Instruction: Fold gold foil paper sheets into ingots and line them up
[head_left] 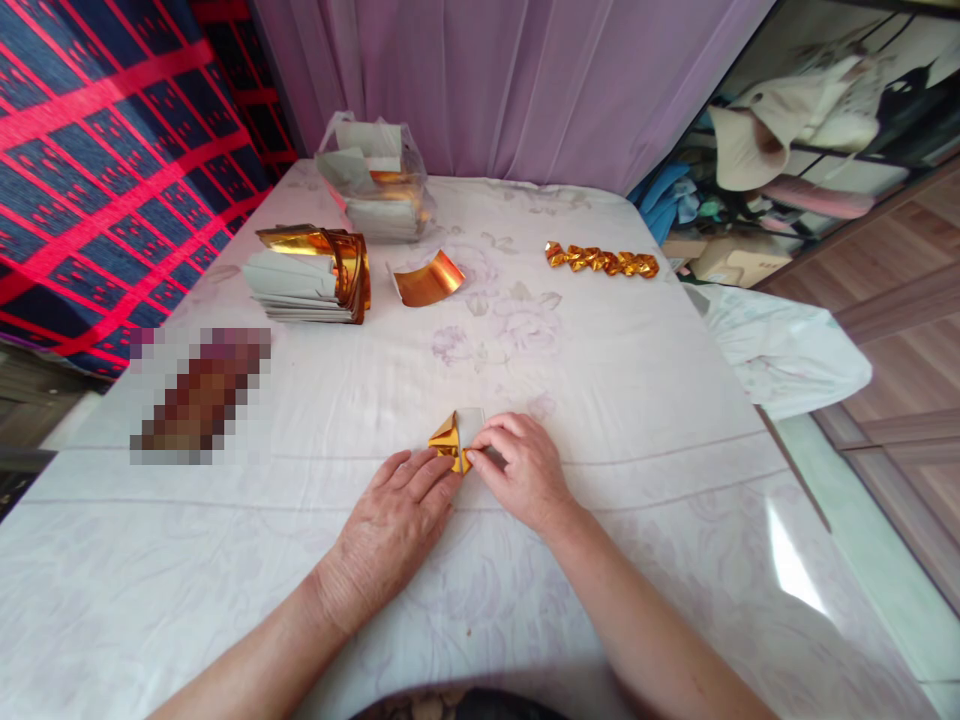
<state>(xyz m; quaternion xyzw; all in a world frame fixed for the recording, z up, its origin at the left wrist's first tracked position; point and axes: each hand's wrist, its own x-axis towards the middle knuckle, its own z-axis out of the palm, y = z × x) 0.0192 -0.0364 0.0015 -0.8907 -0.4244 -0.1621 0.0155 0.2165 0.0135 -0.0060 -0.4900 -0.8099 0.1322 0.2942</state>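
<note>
White flowery cloth covers the table (600, 400). Just below the middle of the frame lies a small gold paper (454, 440). The left hand (397, 515) lies flat, fingertips touching its lower left edge. The right hand (521, 470) is curled, pinching its right side. Both hands are equally close.

A partly folded gold paper (452, 438) lies on the tablecloth.

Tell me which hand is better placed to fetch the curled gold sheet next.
Left, probably. The left hand lies flat beside the folded paper, on the curled gold sheet's side, while the right hand pinches the paper.
</note>
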